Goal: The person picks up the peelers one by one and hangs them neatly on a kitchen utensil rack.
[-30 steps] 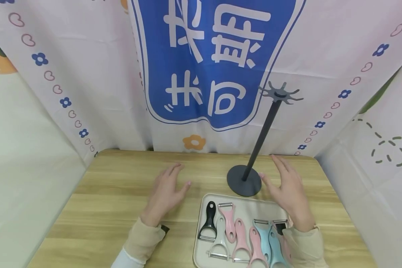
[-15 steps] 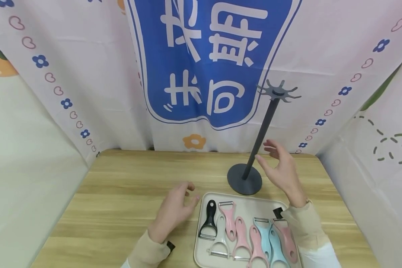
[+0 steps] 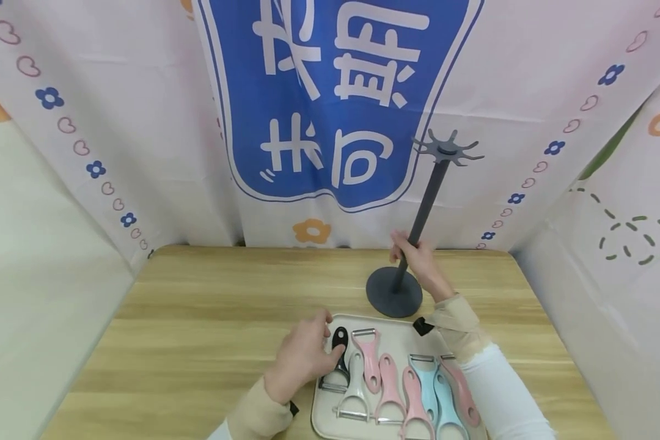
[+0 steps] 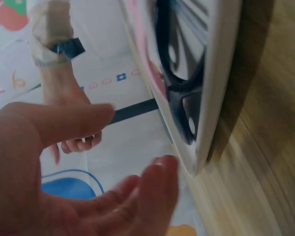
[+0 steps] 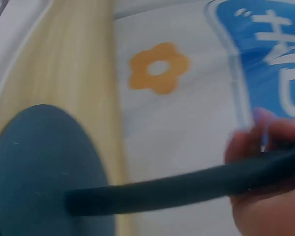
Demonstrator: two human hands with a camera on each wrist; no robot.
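My right hand (image 3: 420, 260) is at the dark grey stand's pole (image 3: 430, 201), with its fingers curled round behind it; the right wrist view shows the pole (image 5: 187, 189) lying across the palm. The stand has a round base (image 5: 44, 162) and a spoked hook top (image 3: 447, 150). Over the left edge of a cream tray (image 3: 321, 415), my left hand (image 3: 302, 351) is nearest to a black peeler (image 3: 340, 337). Thumb and fingers are spread apart in the left wrist view, and the black peeler (image 4: 179, 88) lies in the tray outside them.
Several more peelers share the tray: a pale grey one (image 3: 356, 382), pink ones such as the pink peeler (image 3: 370, 360), and light blue ones such as the blue peeler (image 3: 445, 403). The wooden table (image 3: 198, 318) ends at a printed cloth (image 3: 198, 201) behind.
My right hand has moved left and curled round the pole. The left hand has come right, from beside the tray to above the black peeler. The peelers lie as before.
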